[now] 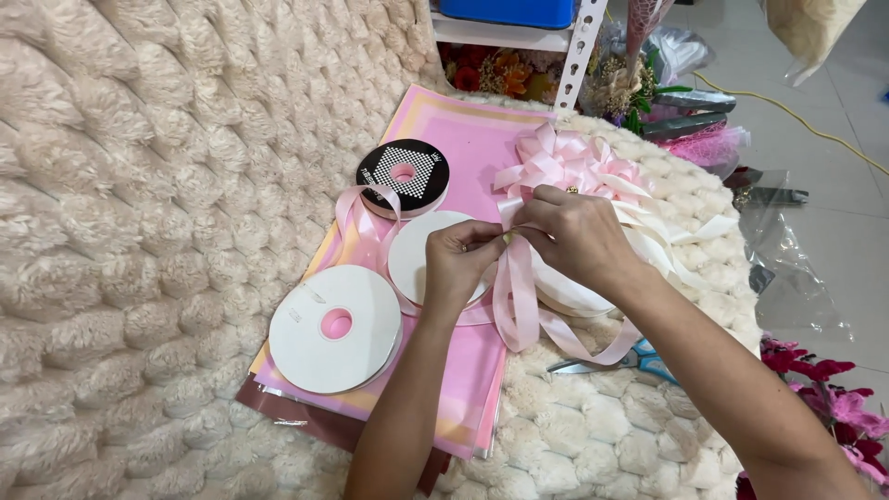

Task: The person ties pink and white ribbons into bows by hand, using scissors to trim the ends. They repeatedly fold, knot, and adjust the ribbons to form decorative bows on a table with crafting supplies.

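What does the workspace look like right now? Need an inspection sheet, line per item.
Surface: cream tufted plush mat, pink wrapping sheets spread on it.
Job's things: pink ribbon pinched at a fold, tails hanging down; pink bow behind.
Clutter: three ribbon spools, scissors.
Fingers: left hand and right hand both pinch the ribbon.
Cables: yellow cord on the floor.
Surroundings: shelf rack, flowers, clear film.

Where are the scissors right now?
In the head view the scissors lie on the fluffy cream blanket, right of centre, just under the right hand forearm and partly covered by the trailing pink ribbon.
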